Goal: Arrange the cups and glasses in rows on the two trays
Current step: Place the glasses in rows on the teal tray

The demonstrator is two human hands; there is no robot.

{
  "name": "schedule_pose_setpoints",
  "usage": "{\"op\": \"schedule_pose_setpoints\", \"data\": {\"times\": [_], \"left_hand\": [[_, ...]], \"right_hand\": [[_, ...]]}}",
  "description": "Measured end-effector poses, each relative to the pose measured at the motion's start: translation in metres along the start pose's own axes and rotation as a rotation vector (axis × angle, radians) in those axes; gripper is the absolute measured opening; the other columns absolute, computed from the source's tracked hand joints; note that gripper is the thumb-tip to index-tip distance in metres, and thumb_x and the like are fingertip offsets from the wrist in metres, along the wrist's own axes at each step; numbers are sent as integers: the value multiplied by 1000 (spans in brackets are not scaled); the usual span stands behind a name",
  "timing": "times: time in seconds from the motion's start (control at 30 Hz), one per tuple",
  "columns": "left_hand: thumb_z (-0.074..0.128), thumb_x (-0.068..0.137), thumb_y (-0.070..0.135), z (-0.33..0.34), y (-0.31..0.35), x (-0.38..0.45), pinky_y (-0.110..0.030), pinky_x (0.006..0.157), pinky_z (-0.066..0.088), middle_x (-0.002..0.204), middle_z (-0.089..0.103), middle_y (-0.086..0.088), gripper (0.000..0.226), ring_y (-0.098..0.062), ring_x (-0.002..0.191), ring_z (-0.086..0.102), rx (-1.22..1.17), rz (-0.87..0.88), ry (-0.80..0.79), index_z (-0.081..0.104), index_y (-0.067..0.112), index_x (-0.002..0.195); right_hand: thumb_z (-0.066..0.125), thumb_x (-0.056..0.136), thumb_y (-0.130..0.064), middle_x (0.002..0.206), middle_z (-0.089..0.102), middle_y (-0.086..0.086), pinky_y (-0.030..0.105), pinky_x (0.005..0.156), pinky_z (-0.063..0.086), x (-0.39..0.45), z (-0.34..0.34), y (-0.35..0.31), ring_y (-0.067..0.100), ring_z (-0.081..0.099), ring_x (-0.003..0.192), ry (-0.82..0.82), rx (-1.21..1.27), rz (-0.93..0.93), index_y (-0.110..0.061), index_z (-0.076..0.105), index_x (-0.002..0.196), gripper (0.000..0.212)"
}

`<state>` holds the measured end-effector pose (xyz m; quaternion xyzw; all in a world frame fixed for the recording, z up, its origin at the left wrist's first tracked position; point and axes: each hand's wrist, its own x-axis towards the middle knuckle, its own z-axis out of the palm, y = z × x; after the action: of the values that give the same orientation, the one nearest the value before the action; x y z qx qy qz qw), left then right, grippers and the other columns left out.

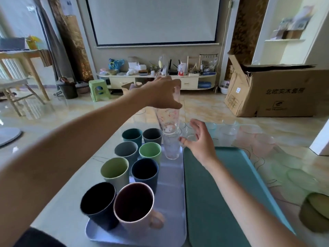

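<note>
The tall glass (pixel 168 120) is thin, smooth and breakable, so it is best gripped round its upper wall. The left hand (pixel 162 92) has its fingers wrapped there, holding it above a second glass (pixel 171 147) standing at the far right corner of the blue tray (pixel 170 184). The right hand (pixel 199 139) hovers with fingers spread. Eight cups fill two rows; the green tray (pixel 213 184) is bare. More glasses wait on the desk (pixel 71 189).

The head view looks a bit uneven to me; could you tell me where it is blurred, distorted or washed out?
Head view: wide-angle bending bows the left forearm and stretches the pink mug; the clear glasses on the table are pale and smeary, hard to count; the glass in the left hand shows soft edges; bright daylight washes out the floor at left.
</note>
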<state>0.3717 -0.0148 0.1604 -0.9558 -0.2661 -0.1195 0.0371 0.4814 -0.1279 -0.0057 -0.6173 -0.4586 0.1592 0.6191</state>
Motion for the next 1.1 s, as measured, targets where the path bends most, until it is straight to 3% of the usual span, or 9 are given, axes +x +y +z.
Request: {"op": "schedule_pose_setpoints", "data": {"times": [0.13, 0.27, 0.4, 0.53, 0.7, 0.93, 1.0, 1.1], "left_hand": [[65, 75, 54, 5, 38, -21, -37, 80, 39, 125, 47, -2, 58, -22, 113, 43, -12, 32, -17, 45, 26, 121], [65, 74, 54, 24, 59, -34, -38, 82, 40, 126, 47, -2, 57, -22, 116, 41, -14, 68, -95, 46, 26, 121], [64, 74, 55, 52, 64, -38, -41, 85, 43, 126, 45, -6, 59, -25, 114, 41, 24, 61, -183, 44, 24, 121], [67, 71, 54, 73, 57, -41, -43, 84, 45, 123, 37, -7, 70, -28, 114, 38, 42, 16, -168, 37, 18, 123], [72, 65, 57, 102, 45, -48, -47, 88, 49, 124, 35, -9, 83, -31, 115, 36, 10, 14, -111, 34, 13, 125], [67, 69, 61, 131, 31, -54, -50, 90, 45, 131, 34, -7, 82, -30, 121, 35, 20, -20, -136, 32, 17, 129], [67, 69, 60, 137, 32, -53, -49, 90, 44, 131, 34, -7, 82, -30, 121, 34, 14, -18, -141, 32, 18, 131], [66, 71, 58, 142, 33, -49, -49, 90, 41, 131, 35, -7, 82, -30, 121, 34, 21, -17, -119, 31, 17, 132]], "right_hand": [[80, 70, -15, 138, 48, 1, 23, 107, 33, -11, -5, -23, 10, 45, 126, -102, -32, 4, -12, 39, 131, 74], [84, 64, -33, 121, 60, 5, 39, 100, 46, -28, -5, -14, 22, 56, 113, -111, -189, 96, -11, 48, 117, 68], [84, 66, -27, 110, 60, -1, 28, 89, 48, -43, 0, 1, 15, 58, 100, -115, -175, 158, -8, 52, 113, 59], [83, 67, -29, 106, 63, 4, 36, 85, 52, -43, 11, 18, 24, 63, 98, -135, -251, 216, -12, 55, 110, 54], [81, 71, -18, 92, 55, -8, 20, 77, 42, -46, 25, 35, 13, 56, 88, -162, -225, 264, -14, 52, 118, 56], [82, 68, -20, 101, 64, -1, 19, 78, 50, -49, 38, 57, 13, 62, 90, -201, -252, 279, -14, 54, 119, 59], [82, 68, -18, 104, 65, 3, 7, 67, 45, -49, 38, 61, 12, 60, 86, -203, -268, 277, -13, 55, 119, 57], [81, 70, -18, 103, 64, 2, 13, 67, 42, -45, 37, 64, 12, 59, 86, -200, -286, 281, -14, 54, 119, 57]]}}
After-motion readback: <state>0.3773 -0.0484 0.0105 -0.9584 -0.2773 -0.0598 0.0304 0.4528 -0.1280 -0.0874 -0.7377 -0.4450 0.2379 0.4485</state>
